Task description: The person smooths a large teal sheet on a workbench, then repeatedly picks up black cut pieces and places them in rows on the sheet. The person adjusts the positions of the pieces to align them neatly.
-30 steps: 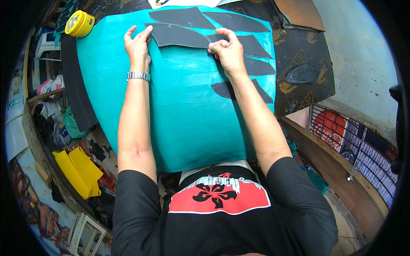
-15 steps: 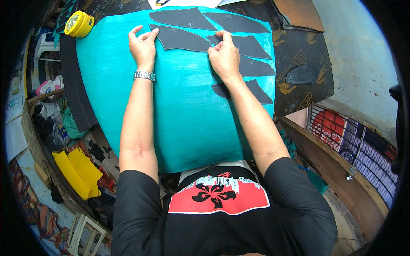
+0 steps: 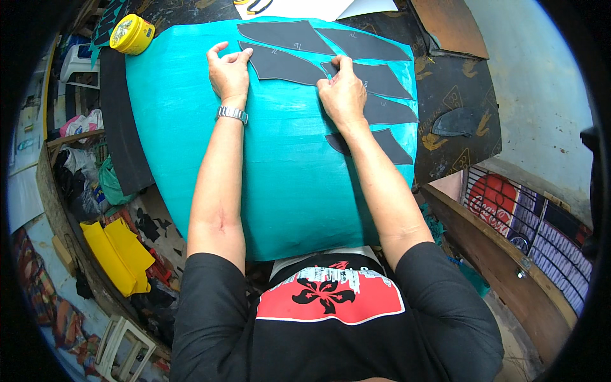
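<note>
A broad turquoise sheet (image 3: 280, 172) covers most of the counter (image 3: 458, 83), draping over its near edge toward the person's chest, so it serves as the flat base on which everything else is laid. Across the sheet's far right corner lie several dark grey cut pieces, long and pointed like leaves, set close together in a nested fan, apparently so that they take up little of the material beneath. The left-most of these, the dark pointed piece (image 3: 283, 65), lies near the sheet's far edge between the two hands. The left hand (image 3: 228, 71) rests on the piece's left tip with its fingers (image 3: 219, 52) spread and curled down flat, seemingly pinning that end so it cannot slide. The right hand (image 3: 342, 92) sits at the piece's right end, where it meets the next grey shapes; its fingers (image 3: 340, 63) are bunched together and pressed tip-down on the edge, though whether they pinch a small tool there cannot be told. A metal wristwatch (image 3: 231, 114) circles the left wrist. At the counter's far left corner, just off the sheet, stands a round yellow tin (image 3: 132, 33). Below the counter's left edge, yellow folded material (image 3: 118, 254) lies amid clutter.
</note>
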Demonstrator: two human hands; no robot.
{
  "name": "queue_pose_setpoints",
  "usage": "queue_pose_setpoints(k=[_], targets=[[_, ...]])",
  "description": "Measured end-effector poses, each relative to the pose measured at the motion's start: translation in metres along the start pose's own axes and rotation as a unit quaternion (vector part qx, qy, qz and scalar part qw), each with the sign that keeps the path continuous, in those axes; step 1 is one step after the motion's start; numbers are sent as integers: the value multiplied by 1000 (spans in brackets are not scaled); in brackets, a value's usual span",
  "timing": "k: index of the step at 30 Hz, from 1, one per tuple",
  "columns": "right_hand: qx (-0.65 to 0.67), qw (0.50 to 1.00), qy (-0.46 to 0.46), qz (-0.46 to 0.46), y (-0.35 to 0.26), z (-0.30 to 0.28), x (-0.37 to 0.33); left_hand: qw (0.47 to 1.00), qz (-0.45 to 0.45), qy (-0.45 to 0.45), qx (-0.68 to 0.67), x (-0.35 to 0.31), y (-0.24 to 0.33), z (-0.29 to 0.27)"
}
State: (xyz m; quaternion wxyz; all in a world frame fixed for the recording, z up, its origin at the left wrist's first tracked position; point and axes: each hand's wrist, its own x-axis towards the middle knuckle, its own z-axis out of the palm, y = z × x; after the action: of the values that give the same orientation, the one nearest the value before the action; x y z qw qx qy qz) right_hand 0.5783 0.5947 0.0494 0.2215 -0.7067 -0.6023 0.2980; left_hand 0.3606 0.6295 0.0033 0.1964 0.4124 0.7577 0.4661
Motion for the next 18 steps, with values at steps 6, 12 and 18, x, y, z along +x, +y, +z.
queue_pose_setpoints(k=[6,12,18], targets=[[-7,1000,5,-11,1,3,-4,990,9,28,-140,-5,1,6],[-9,1000,9,-19,2,2,-5,972,60,39,-223,-11,-4,6],[-14,1000,4,-23,1,2,-6,994,14,33,-102,-5,-2,7]])
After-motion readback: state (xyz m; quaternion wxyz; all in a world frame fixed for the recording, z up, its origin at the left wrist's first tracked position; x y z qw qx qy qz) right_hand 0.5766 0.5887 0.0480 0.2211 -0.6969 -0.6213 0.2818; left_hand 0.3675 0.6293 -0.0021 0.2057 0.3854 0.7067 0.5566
